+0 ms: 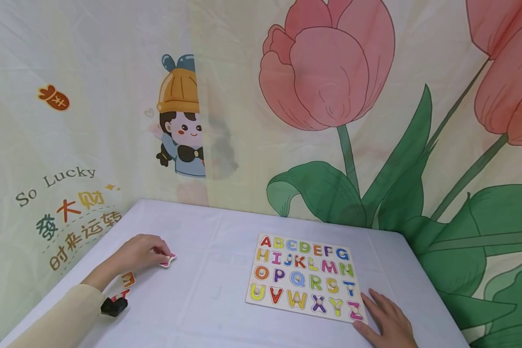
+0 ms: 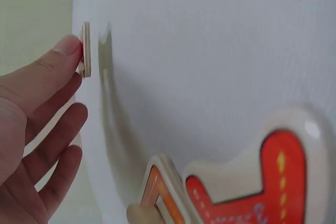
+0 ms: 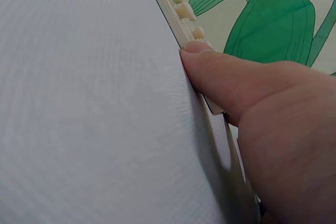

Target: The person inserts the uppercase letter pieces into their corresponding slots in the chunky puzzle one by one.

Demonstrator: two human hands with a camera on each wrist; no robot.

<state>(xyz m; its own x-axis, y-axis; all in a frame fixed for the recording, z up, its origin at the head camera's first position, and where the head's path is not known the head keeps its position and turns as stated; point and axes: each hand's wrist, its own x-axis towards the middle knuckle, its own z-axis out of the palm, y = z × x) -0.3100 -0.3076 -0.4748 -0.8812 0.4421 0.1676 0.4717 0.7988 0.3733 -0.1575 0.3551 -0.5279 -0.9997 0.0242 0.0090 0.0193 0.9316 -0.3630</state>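
Observation:
My left hand (image 1: 139,253) pinches a small pink puzzle piece (image 1: 168,261) with a pale border, over the left side of the table. The left wrist view shows this piece (image 2: 87,51) edge-on between thumb and fingertips, its shadow on the cloth beside it; its shape is hidden there. My right hand (image 1: 387,319) lies at the lower right corner of the wooden alphabet board (image 1: 254,290). Its thumb (image 3: 210,69) touches the board's front edge, while the other fingers reach along the right side. Colourful letters with small knobs fill the board in rows.
Below the left hand lie an orange piece (image 1: 128,279) and a red piece (image 1: 125,293), partly hidden by the black wrist camera (image 1: 114,306). White cloth covers the table (image 1: 200,285). Behind it hangs a curtain (image 1: 239,145) printed with tulips.

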